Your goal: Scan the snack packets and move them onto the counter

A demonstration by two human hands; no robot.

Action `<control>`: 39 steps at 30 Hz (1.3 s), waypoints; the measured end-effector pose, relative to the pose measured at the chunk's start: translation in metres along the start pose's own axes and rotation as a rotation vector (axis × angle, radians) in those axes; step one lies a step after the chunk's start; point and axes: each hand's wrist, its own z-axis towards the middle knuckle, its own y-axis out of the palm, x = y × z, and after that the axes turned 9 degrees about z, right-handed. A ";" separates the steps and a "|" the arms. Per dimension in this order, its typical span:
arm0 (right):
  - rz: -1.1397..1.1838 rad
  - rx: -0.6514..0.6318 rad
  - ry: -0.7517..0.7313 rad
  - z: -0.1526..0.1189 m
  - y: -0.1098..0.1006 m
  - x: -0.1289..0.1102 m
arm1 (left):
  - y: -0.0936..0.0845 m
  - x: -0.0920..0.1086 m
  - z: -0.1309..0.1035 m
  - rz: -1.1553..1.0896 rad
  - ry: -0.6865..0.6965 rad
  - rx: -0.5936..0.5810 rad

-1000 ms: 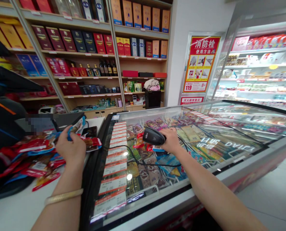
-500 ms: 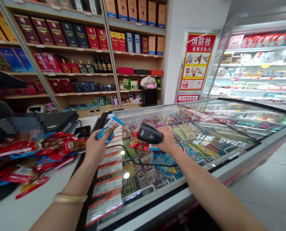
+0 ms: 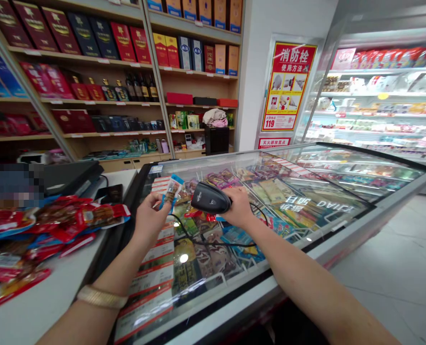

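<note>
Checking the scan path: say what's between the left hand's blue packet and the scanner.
Nothing between packet and scanner; the head view shows only the freezer's glass top beyond.

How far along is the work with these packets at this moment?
Done: nothing clearly; red wrapping shows past the scanner, mostly hidden. In hand: the left hand holds one blue-edged packet near the scanner, which the right hand grips. Left: perhaps the pile of packets on the counter, though I cannot tell which were already handled.
</note>
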 end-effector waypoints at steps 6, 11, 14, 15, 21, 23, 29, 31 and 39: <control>0.003 0.016 0.026 0.002 -0.002 -0.002 | 0.001 -0.007 0.002 0.030 0.020 -0.020; -0.035 0.026 0.032 0.003 -0.003 -0.001 | 0.002 -0.006 0.001 0.052 0.032 -0.035; -0.046 0.026 0.031 0.003 -0.003 0.000 | 0.001 -0.005 0.000 0.069 0.044 -0.047; -0.048 0.032 0.032 0.003 -0.004 0.001 | 0.001 -0.006 0.000 0.079 0.049 -0.046; -0.074 0.171 0.104 0.007 -0.012 0.011 | 0.013 -0.012 0.000 0.207 0.084 -0.029; -0.091 0.235 0.150 0.008 -0.016 0.016 | 0.023 -0.016 0.001 0.277 0.093 -0.039; -0.128 0.339 0.216 0.010 -0.022 0.026 | 0.049 -0.025 -0.006 0.556 0.293 -0.218; -0.140 0.343 0.224 0.010 -0.022 0.028 | 0.051 -0.025 -0.011 0.589 0.400 -0.353; -0.156 0.335 0.213 0.009 -0.019 0.034 | 0.053 -0.023 -0.022 0.601 0.631 -0.695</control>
